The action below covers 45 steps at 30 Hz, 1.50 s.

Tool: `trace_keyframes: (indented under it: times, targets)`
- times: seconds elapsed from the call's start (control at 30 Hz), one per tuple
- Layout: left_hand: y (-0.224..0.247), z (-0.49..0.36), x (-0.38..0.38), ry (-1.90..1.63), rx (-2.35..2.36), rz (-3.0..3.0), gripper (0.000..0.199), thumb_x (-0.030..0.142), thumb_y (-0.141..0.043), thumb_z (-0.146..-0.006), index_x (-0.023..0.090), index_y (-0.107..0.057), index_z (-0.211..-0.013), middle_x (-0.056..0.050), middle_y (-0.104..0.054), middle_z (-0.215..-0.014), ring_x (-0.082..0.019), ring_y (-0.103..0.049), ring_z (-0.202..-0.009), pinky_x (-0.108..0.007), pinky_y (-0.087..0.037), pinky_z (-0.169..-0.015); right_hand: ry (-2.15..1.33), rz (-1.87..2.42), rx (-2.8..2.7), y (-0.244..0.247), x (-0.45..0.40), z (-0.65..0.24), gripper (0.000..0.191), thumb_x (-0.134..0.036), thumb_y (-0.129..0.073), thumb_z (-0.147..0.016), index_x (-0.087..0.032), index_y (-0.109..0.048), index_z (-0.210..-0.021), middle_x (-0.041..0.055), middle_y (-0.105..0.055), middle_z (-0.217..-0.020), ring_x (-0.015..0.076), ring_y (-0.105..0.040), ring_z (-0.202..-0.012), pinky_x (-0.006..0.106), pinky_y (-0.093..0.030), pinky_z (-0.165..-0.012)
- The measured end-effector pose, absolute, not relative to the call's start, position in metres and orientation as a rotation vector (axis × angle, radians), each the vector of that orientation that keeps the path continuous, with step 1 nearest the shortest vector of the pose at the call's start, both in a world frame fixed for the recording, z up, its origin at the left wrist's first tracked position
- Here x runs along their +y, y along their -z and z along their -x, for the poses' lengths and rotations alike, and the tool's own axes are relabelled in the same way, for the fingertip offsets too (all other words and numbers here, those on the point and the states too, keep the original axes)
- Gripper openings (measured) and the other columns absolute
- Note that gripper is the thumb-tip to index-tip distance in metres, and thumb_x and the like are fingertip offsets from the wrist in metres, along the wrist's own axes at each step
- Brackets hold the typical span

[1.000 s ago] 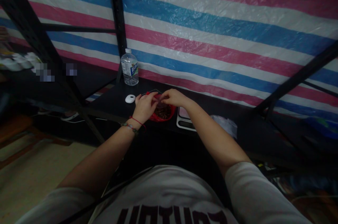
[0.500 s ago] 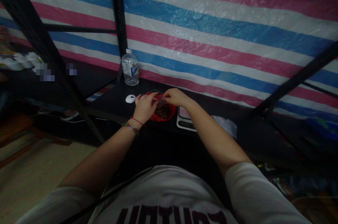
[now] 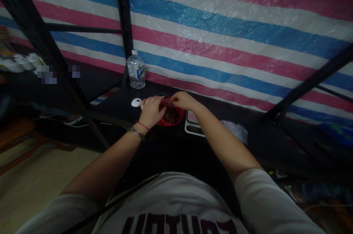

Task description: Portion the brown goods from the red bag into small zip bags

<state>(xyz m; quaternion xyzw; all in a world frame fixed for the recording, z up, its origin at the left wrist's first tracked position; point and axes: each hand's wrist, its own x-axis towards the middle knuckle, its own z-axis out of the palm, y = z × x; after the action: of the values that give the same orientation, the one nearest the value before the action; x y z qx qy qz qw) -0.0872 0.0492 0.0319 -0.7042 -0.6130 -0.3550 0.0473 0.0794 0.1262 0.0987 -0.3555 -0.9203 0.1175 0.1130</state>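
Note:
A red bowl-like container (image 3: 179, 119), possibly lined with a red bag, holds small brown pieces (image 3: 171, 115) on the dark shelf. Over its left rim is my left hand (image 3: 151, 109), fingers bent and thumb toward the contents. My right hand (image 3: 179, 99) is pinched at the far right rim. Between the fingertips of both hands stretches a thin, see-through plastic bag (image 3: 167, 102), looking reddish against the container. Its exact shape is too dim to make out. Right of the container sits a white scale (image 3: 190, 128), partly covered by my right forearm.
A clear bottle (image 3: 137, 72) with a label stands at the back left, and a white rounded mouse-like object (image 3: 136, 102) lies beside my left hand. Clear plastic bags (image 3: 235, 131) lie right of my forearm. Black rack posts (image 3: 125, 17) frame a striped plastic sheet (image 3: 220, 39).
The thin plastic between my hands has shifted and now looks redder and flatter. My fingers have moved only slightly; both arms stay in place.

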Motion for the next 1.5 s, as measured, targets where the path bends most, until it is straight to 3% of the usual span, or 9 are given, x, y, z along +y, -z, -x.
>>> trace_keyframes:
  times: [0.13, 0.33, 0.43, 0.57, 0.73, 0.83, 1.1, 1.27, 1.5]
  targets:
    - [-0.031, 0.087, 0.049, 1.079, -1.875, 2.183, 0.049, 0.03, -0.056, -0.081, 0.022, -0.052, -0.13, -0.01, -0.058, -0.13, -0.03, -0.046, -0.123, -0.05, -0.026, -0.105, -0.363, 1.088, -2.637, -0.094, 0.131, -0.081, 0.018, -0.023, -0.06, -0.077, -0.012, -0.074, -0.08, 0.004, -0.069, -0.071, 0.0115, -0.056, -0.06, 0.022, -0.036, -0.058]
    - [-0.034, 0.086, 0.047, 1.134, -1.817, 2.179, 0.061, 0.033, -0.061, -0.079, 0.021, -0.046, -0.137, -0.012, -0.048, -0.14, -0.031, -0.04, -0.129, -0.051, -0.024, -0.108, -0.519, 0.912, -2.581, -0.096, 0.129, -0.089, 0.032, -0.004, -0.051, -0.073, -0.015, -0.076, -0.089, 0.0047, -0.073, -0.089, 0.015, -0.063, -0.079, 0.024, -0.046, -0.075]
    - [-0.04, 0.086, 0.043, 1.203, -1.746, 2.223, 0.064, 0.034, -0.064, -0.077, 0.018, -0.046, -0.136, -0.013, -0.054, -0.134, -0.032, -0.046, -0.125, -0.05, -0.029, -0.106, -0.736, 0.823, -2.455, -0.099, 0.118, -0.1, 0.035, -0.002, -0.05, -0.07, -0.017, -0.075, -0.091, 0.0034, -0.073, -0.093, 0.0153, -0.065, -0.085, 0.027, -0.048, -0.081]
    - [-0.051, 0.079, 0.033, 1.361, -1.709, 2.518, 0.052, 0.027, -0.061, -0.078, 0.018, -0.053, -0.128, -0.008, -0.068, -0.104, -0.022, -0.064, -0.091, -0.036, -0.049, -0.086, -0.949, 0.813, -2.243, -0.099, 0.092, -0.127, 0.021, -0.017, -0.058, -0.076, -0.016, -0.073, -0.09, 0.0033, -0.072, -0.087, 0.0158, -0.065, -0.079, 0.027, -0.05, -0.075]
    - [-0.053, 0.057, 0.021, 1.883, -1.716, 2.784, 0.045, 0.031, -0.068, -0.073, 0.017, -0.059, -0.115, -0.005, -0.067, -0.097, -0.017, -0.066, -0.079, -0.03, -0.054, -0.072, -0.879, 1.055, -1.974, -0.084, 0.052, -0.171, 0.022, -0.034, -0.069, -0.073, -0.016, -0.073, -0.083, 0.0031, -0.07, -0.072, 0.0146, -0.061, -0.062, 0.026, -0.047, -0.061]
    - [-0.05, 0.042, 0.017, 2.19, -1.771, 2.854, 0.044, 0.031, -0.071, -0.07, 0.015, -0.059, -0.109, -0.002, -0.065, -0.081, -0.015, -0.065, -0.07, -0.028, -0.054, -0.066, -0.947, 1.17, -1.735, -0.071, 0.03, -0.192, 0.025, -0.039, -0.071, -0.069, -0.017, -0.073, -0.081, 0.0023, -0.067, -0.063, 0.0135, -0.056, -0.054, 0.026, -0.043, -0.053]
    - [-0.04, 0.012, 0.003, 2.239, -1.917, 2.942, 0.036, 0.029, -0.072, -0.067, 0.015, -0.059, -0.098, 0.001, -0.063, -0.072, -0.014, -0.064, -0.068, -0.028, -0.052, -0.069, -1.085, 1.181, -1.337, -0.035, -0.001, -0.225, 0.027, -0.042, -0.077, -0.062, -0.02, -0.068, -0.073, -0.0012, -0.06, -0.058, 0.0116, -0.049, -0.05, 0.025, -0.038, -0.048]
    - [-0.033, 0.003, -0.001, 2.374, -1.964, 2.93, 0.038, 0.029, -0.073, -0.067, 0.014, -0.059, -0.098, 0.002, -0.062, -0.072, -0.012, -0.063, -0.066, -0.027, -0.051, -0.067, -1.255, 1.172, -1.302, -0.031, -0.008, -0.226, 0.031, -0.041, -0.078, -0.061, -0.021, -0.068, -0.082, -0.0011, -0.063, -0.066, 0.0118, -0.054, -0.056, 0.023, -0.039, -0.049]
    - [-0.028, 0.005, 0.002, 2.517, -1.971, 2.814, 0.039, 0.029, -0.074, -0.067, 0.014, -0.058, -0.099, 0.001, -0.062, -0.073, -0.012, -0.062, -0.067, -0.025, -0.051, -0.067, -1.271, 1.196, -1.285, -0.028, -0.009, -0.22, 0.031, -0.041, -0.08, -0.057, -0.017, -0.065, -0.07, -0.0014, -0.062, -0.06, 0.01, -0.052, -0.053, 0.022, -0.038, -0.049]
